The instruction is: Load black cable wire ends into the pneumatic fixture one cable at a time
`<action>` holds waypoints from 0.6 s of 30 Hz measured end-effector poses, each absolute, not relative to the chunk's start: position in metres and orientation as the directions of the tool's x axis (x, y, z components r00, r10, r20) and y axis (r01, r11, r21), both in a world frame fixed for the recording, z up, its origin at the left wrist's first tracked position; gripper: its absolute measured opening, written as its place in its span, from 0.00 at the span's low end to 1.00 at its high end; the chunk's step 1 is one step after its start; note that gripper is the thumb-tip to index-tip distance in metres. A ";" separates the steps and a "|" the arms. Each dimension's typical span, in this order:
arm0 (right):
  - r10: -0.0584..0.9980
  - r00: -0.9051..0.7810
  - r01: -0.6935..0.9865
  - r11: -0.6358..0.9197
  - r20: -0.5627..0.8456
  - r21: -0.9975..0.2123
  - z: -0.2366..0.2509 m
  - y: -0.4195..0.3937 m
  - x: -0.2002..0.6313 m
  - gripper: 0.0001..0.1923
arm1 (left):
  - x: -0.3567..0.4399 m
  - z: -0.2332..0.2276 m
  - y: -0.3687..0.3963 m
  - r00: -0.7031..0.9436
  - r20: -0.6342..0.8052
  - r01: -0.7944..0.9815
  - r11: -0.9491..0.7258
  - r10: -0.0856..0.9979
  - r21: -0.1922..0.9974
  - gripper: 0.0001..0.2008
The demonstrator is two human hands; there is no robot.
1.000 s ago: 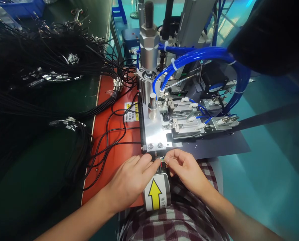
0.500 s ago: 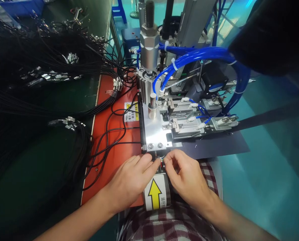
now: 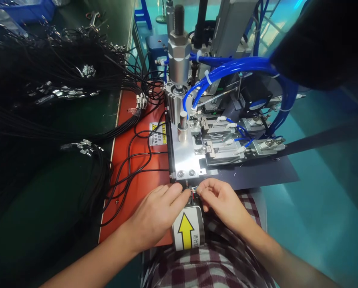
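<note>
Filling much of the left of the frame, a heap of black cables [image 3: 101, 72] lies on the dark green worktop [image 3: 55, 180], with a blue bin [image 3: 23, 12] behind it at the upper left edge. Bunches of silvery metal ends [image 3: 87, 148] show among the cables. Next comes a red panel [image 3: 157, 161], left of centre, crossed by loose black strands [image 3: 159, 152]; a yellow and white warning label [image 3: 159, 138] sits near its right edge.

Low in the centre, the left hand [image 3: 156, 218] reaches in from the lower left, fingers bent over the front of the machine and thumb stretched toward some thin coloured wires [image 3: 194, 189]. Whether it grips them I cannot tell. The wires lie between the two hands, just below a shiny metal plate [image 3: 186, 158] from which a thick cylinder [image 3: 179, 64] stands upright. Nearer the bottom, a sign with a yellow arrow [image 3: 186, 232] points up the frame, and checked cloth [image 3: 194, 268] shows beneath it.

To the right, the right hand [image 3: 219, 202] has thumb and forefinger pinched together on the wires. Above it sit metal slides [image 3: 224, 154], with blue tubes [image 3: 242, 64] arching over them. A teal floor [image 3: 317, 200] spreads across the lower right.
</note>
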State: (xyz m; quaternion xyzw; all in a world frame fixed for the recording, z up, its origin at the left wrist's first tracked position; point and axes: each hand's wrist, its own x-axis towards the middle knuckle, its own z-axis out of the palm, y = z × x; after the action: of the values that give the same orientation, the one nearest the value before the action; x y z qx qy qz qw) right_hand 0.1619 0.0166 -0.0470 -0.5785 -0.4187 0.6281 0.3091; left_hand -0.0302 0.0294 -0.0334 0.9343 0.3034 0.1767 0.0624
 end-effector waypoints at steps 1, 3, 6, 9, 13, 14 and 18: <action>0.864 -0.151 0.067 -0.476 -0.480 -0.877 -0.047 0.018 0.163 0.07 | -0.030 -0.033 0.030 0.751 0.295 0.546 -0.806 0.591 0.228 0.15; 0.865 -0.148 0.039 -0.479 -0.479 -0.877 -0.048 0.018 0.163 0.06 | -0.031 -0.034 0.029 0.748 0.292 0.548 -0.802 0.597 0.237 0.14; 0.871 -0.137 0.026 -0.473 -0.472 -0.881 -0.049 0.017 0.163 0.06 | -0.031 -0.035 0.029 0.747 0.287 0.547 -0.800 0.600 0.249 0.14; 0.878 -0.135 0.019 -0.461 -0.459 -0.887 -0.051 0.015 0.163 0.07 | -0.031 -0.036 0.029 0.739 0.283 0.554 -0.790 0.612 0.262 0.14; 0.888 -0.139 0.020 -0.439 -0.438 -0.898 -0.054 0.014 0.163 0.07 | -0.030 -0.035 0.030 0.742 0.246 0.547 -0.775 0.624 0.316 0.13; 0.889 -0.139 0.021 -0.437 -0.436 -0.899 -0.054 0.014 0.164 0.07 | -0.030 -0.034 0.030 0.743 0.238 0.545 -0.772 0.625 0.326 0.13; 0.883 -0.130 0.011 -0.454 -0.451 -0.891 -0.052 0.016 0.163 0.08 | -0.031 -0.031 0.029 0.747 0.215 0.551 -0.766 0.630 0.331 0.14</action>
State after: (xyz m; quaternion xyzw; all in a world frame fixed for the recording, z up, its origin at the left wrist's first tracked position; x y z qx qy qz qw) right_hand 0.1634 0.0160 -0.0522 -0.5646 -0.3960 0.6389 0.3410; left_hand -0.0307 0.0291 -0.0310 0.9262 0.3187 0.1587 0.1241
